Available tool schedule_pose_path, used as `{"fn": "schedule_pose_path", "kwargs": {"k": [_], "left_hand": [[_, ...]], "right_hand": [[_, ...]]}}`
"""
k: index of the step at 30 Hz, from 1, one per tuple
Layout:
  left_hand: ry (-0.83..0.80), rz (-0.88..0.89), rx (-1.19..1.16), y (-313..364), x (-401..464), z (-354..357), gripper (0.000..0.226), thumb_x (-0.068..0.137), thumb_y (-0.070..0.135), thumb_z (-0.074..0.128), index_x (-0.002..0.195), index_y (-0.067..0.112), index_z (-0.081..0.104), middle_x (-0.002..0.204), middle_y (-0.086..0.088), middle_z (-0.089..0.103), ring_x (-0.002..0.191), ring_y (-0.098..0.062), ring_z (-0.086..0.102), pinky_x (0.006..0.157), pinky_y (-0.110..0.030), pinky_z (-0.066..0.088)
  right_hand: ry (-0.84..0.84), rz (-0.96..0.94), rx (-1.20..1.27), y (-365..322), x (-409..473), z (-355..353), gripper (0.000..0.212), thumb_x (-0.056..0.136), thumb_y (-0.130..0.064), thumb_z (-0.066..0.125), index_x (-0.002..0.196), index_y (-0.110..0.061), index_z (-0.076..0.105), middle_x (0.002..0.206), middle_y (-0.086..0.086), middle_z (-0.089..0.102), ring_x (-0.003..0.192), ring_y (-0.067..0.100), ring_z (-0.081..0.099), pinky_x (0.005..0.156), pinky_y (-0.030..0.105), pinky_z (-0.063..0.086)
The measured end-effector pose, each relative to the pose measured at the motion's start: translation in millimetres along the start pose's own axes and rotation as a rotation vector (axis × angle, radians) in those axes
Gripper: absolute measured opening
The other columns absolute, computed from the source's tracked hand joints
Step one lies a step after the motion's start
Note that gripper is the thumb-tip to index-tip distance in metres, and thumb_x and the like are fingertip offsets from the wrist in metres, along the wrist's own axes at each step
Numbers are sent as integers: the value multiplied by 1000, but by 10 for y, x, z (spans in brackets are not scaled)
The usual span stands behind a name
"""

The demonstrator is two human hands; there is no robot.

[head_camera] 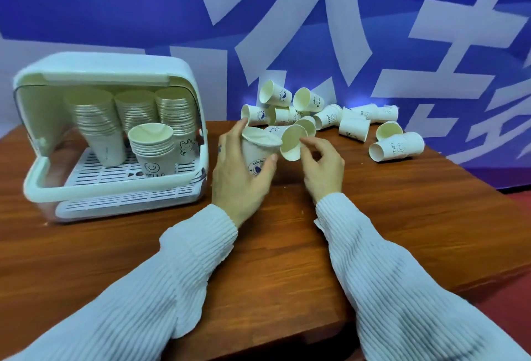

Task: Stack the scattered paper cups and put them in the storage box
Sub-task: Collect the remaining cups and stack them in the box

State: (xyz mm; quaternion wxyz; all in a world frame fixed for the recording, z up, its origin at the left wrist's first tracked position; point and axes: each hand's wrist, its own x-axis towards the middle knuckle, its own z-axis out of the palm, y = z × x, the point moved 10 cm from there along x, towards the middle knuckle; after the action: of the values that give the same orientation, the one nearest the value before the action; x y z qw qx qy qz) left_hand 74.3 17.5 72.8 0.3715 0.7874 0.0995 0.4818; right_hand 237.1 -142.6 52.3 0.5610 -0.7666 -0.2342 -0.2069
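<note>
Head view: the left hand (240, 171) grips an upright paper cup (256, 156) near the table's (402, 231) middle. The right hand (321, 165) pinches a tilted cup (291, 142) beside it. Scattered cups (353, 125) lie toward the far right edge; the storage box (115, 73), far left, holds 4 stacks (152, 145).

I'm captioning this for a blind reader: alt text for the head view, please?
A person's left hand grips an upright paper cup while the right hand pinches a tilted cup beside it; loose cups lie behind, and an open storage box holds stacks.
</note>
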Motion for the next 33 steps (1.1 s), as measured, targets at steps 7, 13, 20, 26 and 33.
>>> {"fn": "schedule_pose_path", "kwargs": {"k": [7, 13, 20, 26, 33], "left_hand": [[340, -9, -82, -116, 248, -1324, 70, 89, 38, 72, 146, 15, 39, 143, 5, 49, 134, -10, 48, 112, -26, 40], [521, -85, -103, -338, 231, -2096, 69, 88, 30, 74, 145, 12, 39, 137, 5, 50, 125, 6, 49, 104, -14, 40], [463, -152, -60, -558, 107, -2280, 71, 88, 39, 74, 145, 21, 38, 145, -1, 48, 133, -16, 50, 111, -39, 45], [438, -164, -13, -627, 257, -2319, 69, 86, 46, 75, 142, 27, 40, 141, 2, 51, 129, -18, 52, 105, -46, 50], [375, -144, 18, -634, 414, -2202, 70, 85, 40, 78, 141, 20, 42, 136, 5, 52, 124, -17, 54, 104, -43, 49]], "right_hand": [[-26, 49, 418, -950, -90, 464, 17, 86, -16, 77, 93, -27, 67, 88, -6, 73, 72, 2, 64, 71, 18, 52], [-150, -368, 118, -2087, -213, 1157, 9, 95, -21, 68, 102, -16, 70, 91, -3, 75, 85, 21, 71, 78, 45, 58], [-357, -484, -237, -2180, -285, 1814, 14, 97, -22, 60, 108, -22, 69, 104, -1, 76, 94, 28, 69, 79, 34, 50], [-429, -377, -305, -2159, -168, 1938, 15, 93, -22, 63, 103, -26, 72, 102, -1, 76, 94, 27, 66, 76, 31, 44], [-597, -261, -334, -1879, -357, 2176, 26, 92, -18, 61, 113, -25, 75, 116, -1, 75, 108, 26, 67, 88, 34, 49]]}}
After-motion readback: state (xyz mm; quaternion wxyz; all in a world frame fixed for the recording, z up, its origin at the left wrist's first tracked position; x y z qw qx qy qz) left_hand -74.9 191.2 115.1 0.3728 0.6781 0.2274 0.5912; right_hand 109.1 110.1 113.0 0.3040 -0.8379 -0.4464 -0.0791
